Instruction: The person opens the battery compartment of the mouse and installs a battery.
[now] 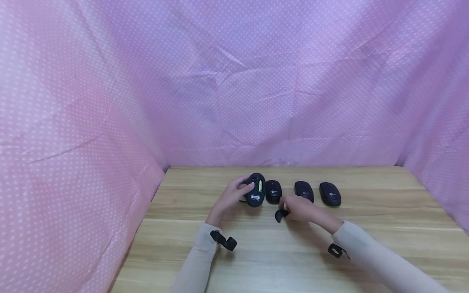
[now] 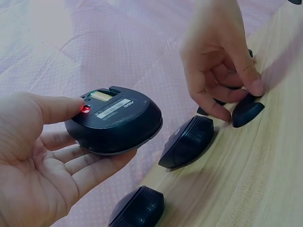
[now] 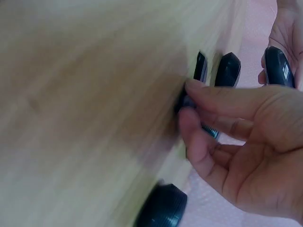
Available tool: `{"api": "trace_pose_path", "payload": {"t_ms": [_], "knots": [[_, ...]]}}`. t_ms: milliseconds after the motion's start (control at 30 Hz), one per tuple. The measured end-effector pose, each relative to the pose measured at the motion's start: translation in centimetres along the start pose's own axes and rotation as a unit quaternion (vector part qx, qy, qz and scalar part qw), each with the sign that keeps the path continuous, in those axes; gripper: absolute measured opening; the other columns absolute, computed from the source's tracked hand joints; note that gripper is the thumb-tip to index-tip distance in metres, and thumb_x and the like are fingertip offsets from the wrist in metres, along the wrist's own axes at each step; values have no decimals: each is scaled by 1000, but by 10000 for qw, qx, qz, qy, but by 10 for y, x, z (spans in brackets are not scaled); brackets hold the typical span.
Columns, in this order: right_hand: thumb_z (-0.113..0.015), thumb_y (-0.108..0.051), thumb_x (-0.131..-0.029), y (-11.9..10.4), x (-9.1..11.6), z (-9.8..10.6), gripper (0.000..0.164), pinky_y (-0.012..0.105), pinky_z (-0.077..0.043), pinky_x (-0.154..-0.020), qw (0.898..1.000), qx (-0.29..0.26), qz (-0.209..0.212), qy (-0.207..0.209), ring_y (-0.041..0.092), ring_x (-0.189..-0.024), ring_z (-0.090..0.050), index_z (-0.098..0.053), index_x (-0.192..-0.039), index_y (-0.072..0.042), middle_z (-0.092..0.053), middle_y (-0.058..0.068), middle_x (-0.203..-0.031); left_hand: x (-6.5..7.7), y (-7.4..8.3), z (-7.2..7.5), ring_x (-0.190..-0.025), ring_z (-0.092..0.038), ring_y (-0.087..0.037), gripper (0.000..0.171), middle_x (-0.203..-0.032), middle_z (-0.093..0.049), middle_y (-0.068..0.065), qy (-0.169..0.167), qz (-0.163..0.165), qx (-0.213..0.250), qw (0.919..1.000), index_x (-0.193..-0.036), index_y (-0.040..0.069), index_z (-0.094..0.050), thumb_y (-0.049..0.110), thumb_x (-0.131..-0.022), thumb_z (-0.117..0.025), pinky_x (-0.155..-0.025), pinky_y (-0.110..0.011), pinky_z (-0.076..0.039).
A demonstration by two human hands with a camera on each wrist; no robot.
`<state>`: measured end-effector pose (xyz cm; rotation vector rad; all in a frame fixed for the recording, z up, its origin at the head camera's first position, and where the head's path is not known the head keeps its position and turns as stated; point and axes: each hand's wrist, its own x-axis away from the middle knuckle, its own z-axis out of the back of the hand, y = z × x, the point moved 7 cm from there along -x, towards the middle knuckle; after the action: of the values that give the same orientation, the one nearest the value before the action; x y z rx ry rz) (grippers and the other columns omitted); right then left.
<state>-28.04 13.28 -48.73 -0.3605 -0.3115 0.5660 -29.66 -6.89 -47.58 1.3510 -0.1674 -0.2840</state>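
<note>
In my left hand is a black computer mouse, belly up, with the thumb on its underside and fingers beneath. Its battery slot is uncovered, and a battery with a light-coloured wrapper lies inside. A red light glows beside the thumb tip. To the right, my right hand pinches a small curved black cover between thumb and fingers, low over the table. Just behind that hand stands another black mouse, partly hidden by it.
More black mice sit upright in a row on the wooden table: one right beside the held mouse, another at the right end. Part of one more shows beneath the left hand. A pink dotted cloth hangs behind and at both sides.
</note>
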Motion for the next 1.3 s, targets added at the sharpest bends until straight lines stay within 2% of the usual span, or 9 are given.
{"api": "trace_pose_path", "payload": {"t_ms": [267, 433, 567, 633, 733, 867, 967, 1133, 1300], "knots": [[-78, 9, -70, 4, -1, -7, 42, 26, -42, -58, 9962, -763, 236, -346, 15, -66, -53, -67, -108, -6, -60, 3, -73, -1, 0, 0, -113, -68, -25, 51, -133, -65, -24, -3, 112, 106, 9999, -150, 6, -49, 26, -104, -59, -89, -34, -61], [-77, 7, -73, 2, -3, -1, 28, 23, -41, -60, 9911, -1061, 740, -329, 11, -67, -51, -66, -95, -7, -59, 1, -74, -1, -3, 0, -110, -69, -23, 51, -132, -65, -25, -5, 189, 197, 9996, -150, 7, -49, 26, -103, -60, -86, -35, -62], [-77, 1, -83, -7, -1, 14, 17, 24, -48, -64, 9754, -1740, 1337, -227, 12, -73, -55, -65, -92, -7, -63, 3, -83, -1, -7, -1, -111, -69, -24, 50, -132, -65, -25, -3, 209, 256, 9995, -149, 7, -49, 25, -104, -60, -86, -35, -62], [-75, -2, -88, -13, -3, 26, 16, 28, -55, -66, 9619, -2324, 1442, 22, 15, -74, -61, -66, -102, -3, -67, 8, -86, -1, -7, -3, -113, -68, -25, 50, -134, -64, -25, -38, 178, 212, 9996, -149, 7, -50, 24, -103, -60, -87, -35, -62], [-69, -5, -95, -19, -9, 44, 28, 38, -63, -71, 9383, -3095, 1328, 787, 20, -77, -70, -62, -122, 1, -70, 19, -93, -2, -7, -7, -118, -67, -27, 49, -137, -63, -24, -139, 104, 59, 9998, -148, 9, -51, 25, -103, -61, -88, -35, -62], [-65, -3, -98, -26, -18, 55, 26, 35, -64, -71, 9134, -3517, 1228, 1643, 16, -76, -70, -61, -122, 5, -69, 25, -96, -2, -5, -14, -121, -65, -28, 49, -139, -62, -21, -233, 41, -44, 9997, -148, 12, -52, 28, -103, -61, -89, -37, -61], [-66, -3, -97, -30, -21, 53, 19, 26, -62, -66, 9109, -3468, 1206, 1880, 13, -73, -68, -65, -115, 5, -69, 23, -96, -1, -4, -17, -122, -65, -28, 49, -140, -62, -20, -260, 63, -20, 9996, -149, 13, -51, 29, -104, -60, -90, -38, -61], [-72, -7, -94, -32, -22, 52, 27, 21, -53, -61, 9239, -2550, 1079, 2642, 13, -74, -62, -68, -120, 0, -66, 14, -94, -1, -1, -16, -120, -67, -28, 50, -137, -64, -20, -207, 62, -16, 9998, -150, 12, -50, 31, -104, -60, -89, -37, -62], [-74, -8, -93, -35, -19, 50, 35, 24, -55, -68, 9098, -2391, 1111, 3204, 24, -85, -66, -67, -127, -4, -62, 15, -104, -1, 5, -16, -114, -70, -28, 51, -131, -66, -25, -130, -47, 290, 9995, -150, 5, -47, 24, -105, -59, -86, -36, -63]]}}
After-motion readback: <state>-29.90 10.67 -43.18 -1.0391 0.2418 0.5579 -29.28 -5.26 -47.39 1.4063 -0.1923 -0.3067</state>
